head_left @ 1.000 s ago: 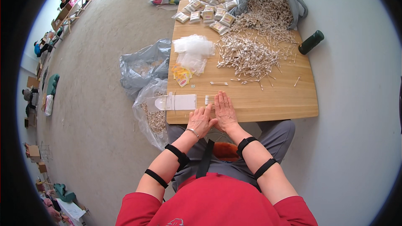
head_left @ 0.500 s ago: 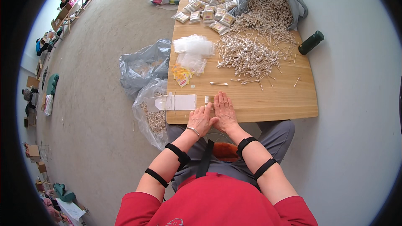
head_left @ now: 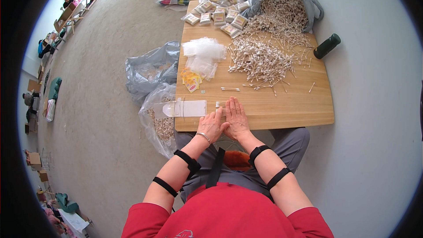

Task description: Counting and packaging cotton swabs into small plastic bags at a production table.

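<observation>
My left hand and my right hand lie side by side at the near edge of the wooden table. A small bunch of cotton swabs sticks out between them. The curled left fingers rest on it, and the right hand lies flat with its fingers stretched against the bunch. A flat white card with a clear pouch lies just left of my left hand. A big loose heap of swabs covers the middle of the table.
Clear small bags, yellow slips and packed packets lie farther back. An open grey sack of swabs and a dark green bottle are at the right. Plastic bags hang off the table's left side.
</observation>
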The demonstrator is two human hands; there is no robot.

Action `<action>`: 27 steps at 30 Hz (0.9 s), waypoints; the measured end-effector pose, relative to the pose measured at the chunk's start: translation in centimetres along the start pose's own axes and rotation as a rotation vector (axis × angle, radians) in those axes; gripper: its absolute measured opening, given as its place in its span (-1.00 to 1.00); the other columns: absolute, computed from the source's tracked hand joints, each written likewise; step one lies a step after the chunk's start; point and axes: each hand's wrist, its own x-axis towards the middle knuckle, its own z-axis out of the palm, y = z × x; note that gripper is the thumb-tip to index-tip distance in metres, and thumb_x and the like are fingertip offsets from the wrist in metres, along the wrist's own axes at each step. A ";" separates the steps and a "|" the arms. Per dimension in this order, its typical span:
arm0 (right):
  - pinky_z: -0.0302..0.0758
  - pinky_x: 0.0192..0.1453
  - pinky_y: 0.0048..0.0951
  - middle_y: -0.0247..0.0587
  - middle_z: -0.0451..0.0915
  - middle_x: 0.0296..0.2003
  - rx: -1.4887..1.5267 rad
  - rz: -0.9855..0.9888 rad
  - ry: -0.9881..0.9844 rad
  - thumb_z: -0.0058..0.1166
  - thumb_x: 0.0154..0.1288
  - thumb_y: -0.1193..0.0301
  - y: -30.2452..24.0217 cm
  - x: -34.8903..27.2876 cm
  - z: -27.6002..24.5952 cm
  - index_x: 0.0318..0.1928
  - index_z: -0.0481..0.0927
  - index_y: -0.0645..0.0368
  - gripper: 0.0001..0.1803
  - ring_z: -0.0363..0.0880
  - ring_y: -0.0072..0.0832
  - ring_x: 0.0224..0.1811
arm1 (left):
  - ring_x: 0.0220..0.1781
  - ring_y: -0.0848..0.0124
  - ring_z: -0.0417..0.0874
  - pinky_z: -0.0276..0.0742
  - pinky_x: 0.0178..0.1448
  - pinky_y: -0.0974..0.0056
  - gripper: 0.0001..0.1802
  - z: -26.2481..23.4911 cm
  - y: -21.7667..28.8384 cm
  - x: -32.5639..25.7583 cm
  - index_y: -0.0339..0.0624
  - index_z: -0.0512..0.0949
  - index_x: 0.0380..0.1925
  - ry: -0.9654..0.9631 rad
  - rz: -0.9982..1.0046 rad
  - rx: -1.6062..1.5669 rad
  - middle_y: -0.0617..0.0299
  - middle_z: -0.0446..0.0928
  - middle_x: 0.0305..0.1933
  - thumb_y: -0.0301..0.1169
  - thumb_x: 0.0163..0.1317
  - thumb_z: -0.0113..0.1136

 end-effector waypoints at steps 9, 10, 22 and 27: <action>-0.31 0.52 -0.15 0.11 -0.19 0.42 0.029 0.002 -0.014 -0.07 0.12 0.02 -0.2 0.0 -0.2 0.38 -0.10 0.38 -0.03 -0.31 -0.12 0.51 | 0.00 0.06 0.55 0.40 0.07 0.07 -0.31 0.2 -0.7 0.6 -0.17 0.08 0.33 -0.032 -0.009 -0.014 -0.05 0.51 -0.02 -0.11 0.29 -0.02; -0.31 0.52 -0.15 0.11 -0.19 0.42 0.028 0.004 -0.013 -0.07 0.12 0.02 -0.1 0.0 0.0 0.38 -0.10 0.38 -0.03 -0.31 -0.12 0.51 | -0.01 0.04 0.55 0.42 0.05 0.06 -0.33 0.3 -0.8 0.6 -0.19 0.10 0.32 -0.023 0.012 -0.002 -0.09 0.52 -0.05 -0.16 0.28 -0.01; -0.32 0.52 -0.14 0.12 -0.16 0.42 0.055 -0.001 0.012 -0.11 0.17 -0.10 -0.2 0.0 -0.1 0.38 -0.09 0.38 0.00 -0.30 -0.12 0.51 | -0.20 0.05 0.63 0.52 -0.15 0.07 -0.34 1.0 -1.6 1.6 -0.16 0.08 0.31 0.030 0.010 -0.026 -0.02 0.58 -0.18 -0.33 0.23 0.04; -0.32 0.52 -0.13 0.12 -0.16 0.42 0.049 -0.004 0.010 -0.10 0.16 -0.15 -0.1 0.0 0.0 0.37 -0.08 0.38 0.03 -0.31 -0.12 0.51 | -0.21 0.05 0.64 0.51 -0.17 0.08 -0.34 0.2 -0.9 2.0 -0.19 0.10 0.30 -0.015 -0.067 -0.028 -0.04 0.60 -0.25 -0.34 0.21 0.06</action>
